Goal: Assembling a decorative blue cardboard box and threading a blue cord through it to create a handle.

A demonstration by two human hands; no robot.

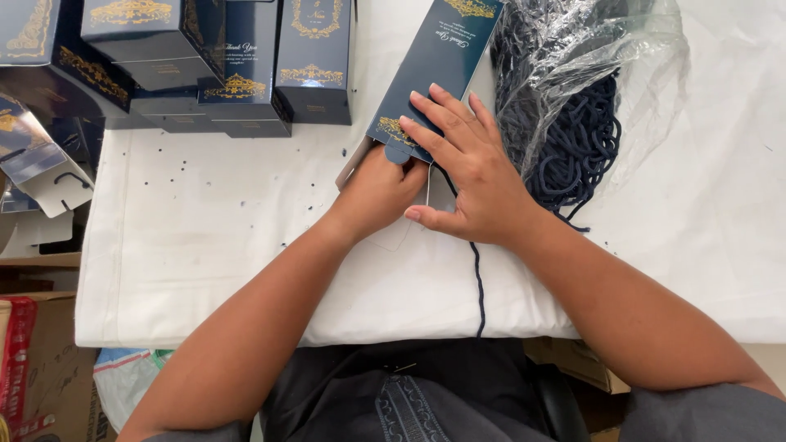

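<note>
A person sits at a counter covered with a white cloth, seen from above, both bare forearms reaching forward from the bottom of the view.

At the centre, slightly toward twelve o'clock, lies a flattened dark blue cardboard box with gold ornament, its long side running from the hands up toward one o'clock. The right hand rests flat on the near end of this box, fingers spread and extended, thumb stretched toward nine o'clock. The left hand is curled and tucked partly beneath the right, its fingertips hidden at the box's lower edge; I cannot tell what it pinches, if anything.

A thin dark blue cord emerges from under the right hand and runs toward six o'clock, off the counter's near edge.

At two o'clock from the hands, a crumpled clear plastic bag holds a tangled bundle of dark blue cords, lying just beside the right hand.

At ten to eleven o'clock, well apart from the hands, stands a cluster of assembled dark blue boxes with gold print. At nine o'clock, off the counter's edge, lie unfolded box blanks showing white undersides.
</note>
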